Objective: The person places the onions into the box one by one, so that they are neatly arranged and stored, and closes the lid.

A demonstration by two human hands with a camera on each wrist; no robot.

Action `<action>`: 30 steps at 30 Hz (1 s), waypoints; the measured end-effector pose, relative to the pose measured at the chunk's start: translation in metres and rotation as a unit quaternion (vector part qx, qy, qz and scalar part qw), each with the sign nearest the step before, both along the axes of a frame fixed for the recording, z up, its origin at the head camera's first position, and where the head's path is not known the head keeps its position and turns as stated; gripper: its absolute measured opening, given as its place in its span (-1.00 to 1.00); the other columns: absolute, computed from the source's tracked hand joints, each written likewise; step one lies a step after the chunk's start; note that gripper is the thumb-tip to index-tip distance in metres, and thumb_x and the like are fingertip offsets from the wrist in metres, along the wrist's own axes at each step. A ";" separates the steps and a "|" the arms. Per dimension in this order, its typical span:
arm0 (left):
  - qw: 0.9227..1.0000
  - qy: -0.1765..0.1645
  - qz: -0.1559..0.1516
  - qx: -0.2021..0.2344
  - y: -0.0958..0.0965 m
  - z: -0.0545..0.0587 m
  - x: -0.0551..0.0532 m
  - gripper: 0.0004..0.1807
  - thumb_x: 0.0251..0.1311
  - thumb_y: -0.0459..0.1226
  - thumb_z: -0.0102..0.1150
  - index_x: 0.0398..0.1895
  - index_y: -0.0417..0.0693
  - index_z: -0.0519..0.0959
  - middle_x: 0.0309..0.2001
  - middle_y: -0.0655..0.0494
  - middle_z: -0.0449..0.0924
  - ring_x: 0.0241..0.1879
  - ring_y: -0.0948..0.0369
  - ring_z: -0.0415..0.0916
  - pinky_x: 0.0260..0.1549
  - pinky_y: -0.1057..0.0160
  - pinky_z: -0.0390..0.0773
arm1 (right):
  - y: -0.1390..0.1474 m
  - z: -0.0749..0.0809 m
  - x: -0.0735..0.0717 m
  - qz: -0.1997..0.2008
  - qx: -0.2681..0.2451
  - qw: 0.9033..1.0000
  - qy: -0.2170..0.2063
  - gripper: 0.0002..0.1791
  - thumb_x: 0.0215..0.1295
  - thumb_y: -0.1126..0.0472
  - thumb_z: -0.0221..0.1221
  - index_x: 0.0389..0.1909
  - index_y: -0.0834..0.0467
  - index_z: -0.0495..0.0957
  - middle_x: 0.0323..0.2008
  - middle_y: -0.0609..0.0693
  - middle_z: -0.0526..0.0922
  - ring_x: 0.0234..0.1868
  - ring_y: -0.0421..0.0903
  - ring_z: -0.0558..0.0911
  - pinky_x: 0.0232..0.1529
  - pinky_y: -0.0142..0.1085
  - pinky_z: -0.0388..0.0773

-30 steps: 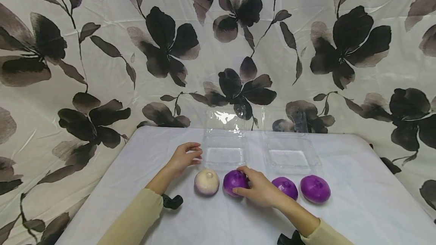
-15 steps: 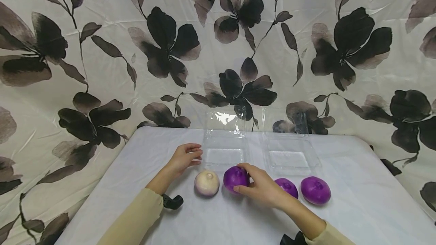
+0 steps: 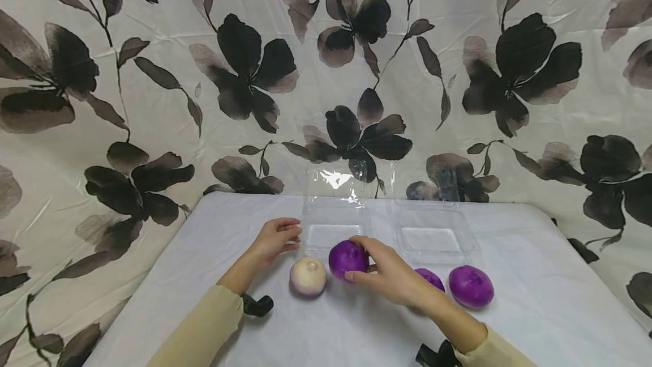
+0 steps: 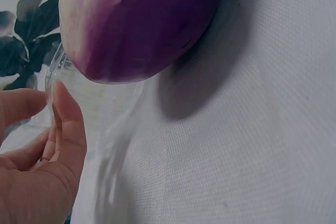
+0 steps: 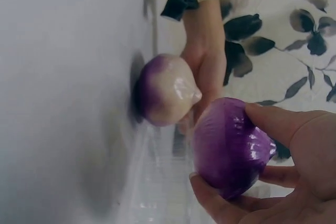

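Note:
My right hand [image 3: 389, 271] grips a purple onion [image 3: 347, 259] with thumb and fingers around it, raised off the white cloth. In the right wrist view the held onion [image 5: 228, 148] shows its pointed tip toward the palm. My left hand [image 3: 275, 240] is at the left edge of a clear plastic container [image 3: 337, 215], whose lid stands up at the back. Thumb and fingers pinch its thin rim in the left wrist view. Between the hands and nearer to me sits a pale onion [image 3: 308, 276] with a purple underside.
Right of the right hand lie two more purple onions, one [image 3: 430, 279] partly hidden behind the forearm and another [image 3: 471, 286] in full view. A second clear container [image 3: 433, 218], lid raised, stands at the back right. A floral curtain [image 3: 244, 72] hangs behind the table.
The right hand has lifted the purple onion off the cloth and brought it slightly left, toward the left container. The left hand has stayed at the container's edge.

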State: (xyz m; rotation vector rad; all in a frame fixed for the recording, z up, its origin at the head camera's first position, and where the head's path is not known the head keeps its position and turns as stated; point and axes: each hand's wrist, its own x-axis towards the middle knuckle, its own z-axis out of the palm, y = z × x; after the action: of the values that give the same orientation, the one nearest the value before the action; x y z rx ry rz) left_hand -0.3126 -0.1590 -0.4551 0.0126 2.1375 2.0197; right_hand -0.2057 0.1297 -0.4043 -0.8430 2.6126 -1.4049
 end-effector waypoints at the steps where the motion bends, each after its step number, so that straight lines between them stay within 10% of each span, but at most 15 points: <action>1: 1.000 0.000 -0.001 0.002 0.000 -0.001 0.000 -0.53 0.43 -0.42 0.13 0.33 -0.47 0.37 -0.16 0.02 0.56 -0.24 0.21 0.56 -0.24 0.31 0.71 | 0.000 0.002 -0.001 0.000 -0.001 1.000 0.003 -0.32 0.32 0.14 0.37 0.38 0.23 0.36 0.24 0.13 0.54 0.17 0.04 0.59 0.02 -0.29 0.69; 30: 0.999 -0.008 -0.019 0.031 -0.001 0.002 0.000 -0.51 0.44 -0.47 0.08 0.36 -0.52 0.30 -0.23 0.08 0.53 -0.30 0.24 0.54 -0.30 0.36 0.70 | -0.039 0.010 -0.043 -0.072 -0.062 0.995 -0.008 -0.32 0.30 0.26 0.36 0.40 0.27 0.35 0.25 0.20 0.52 0.18 0.12 0.58 0.06 -0.17 0.70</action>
State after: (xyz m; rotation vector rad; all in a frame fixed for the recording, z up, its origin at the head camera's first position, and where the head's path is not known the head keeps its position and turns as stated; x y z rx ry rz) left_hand -0.3129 -0.1602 -0.4530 0.0455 2.0477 2.0576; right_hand -0.2483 0.0910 -0.3944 -0.6630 2.6442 -1.6159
